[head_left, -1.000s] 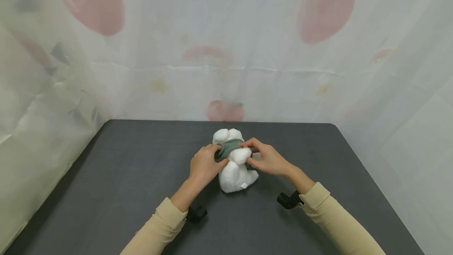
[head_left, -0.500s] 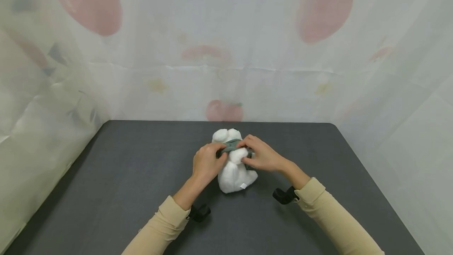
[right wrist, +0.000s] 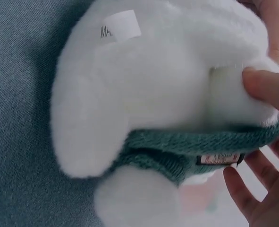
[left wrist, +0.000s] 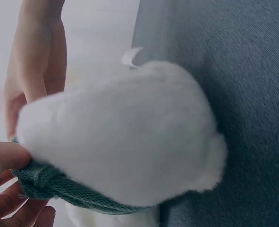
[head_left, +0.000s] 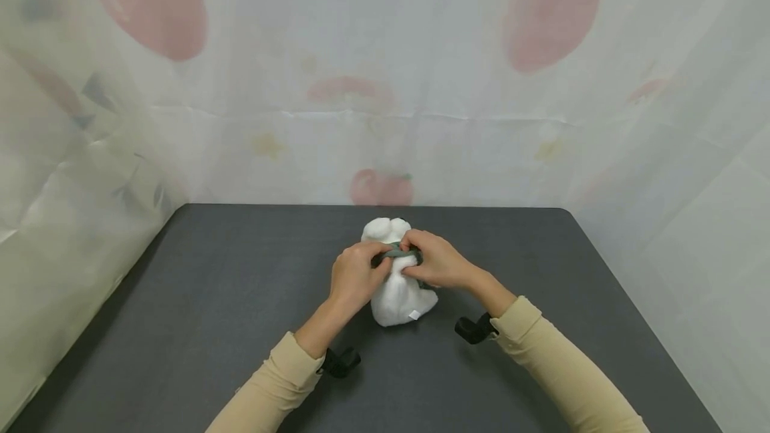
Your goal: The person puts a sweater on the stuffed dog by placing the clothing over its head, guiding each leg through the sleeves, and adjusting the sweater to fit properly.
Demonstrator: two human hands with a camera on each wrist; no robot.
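Note:
A white plush toy [head_left: 397, 296] lies on the dark grey table [head_left: 210, 313], wearing a small green knitted garment [head_left: 398, 253]. My left hand [head_left: 355, 276] pinches the garment's left edge, and my right hand [head_left: 436, 262] grips its right side, the two almost meeting over the toy's upper body. In the left wrist view the knit [left wrist: 59, 189] bunches under the white fur [left wrist: 125, 142] beside my fingers [left wrist: 7, 156]. The right wrist view has the knit band [right wrist: 200, 146] stretched round the toy [right wrist: 153, 94], with a white tag [right wrist: 121, 26] and my thumb [right wrist: 266, 87] pressing the fur.
A pale curtain printed with red fruit shapes [head_left: 553, 15] hangs behind and on both sides of the table. The table's far edge [head_left: 373, 206] runs close behind the toy. A black wrist mount [head_left: 475, 329] sits on each forearm.
Both hands have drawn closer together over the toy, bunching the green garment up toward its head, so less of the knit shows now. The toy has stayed in place.

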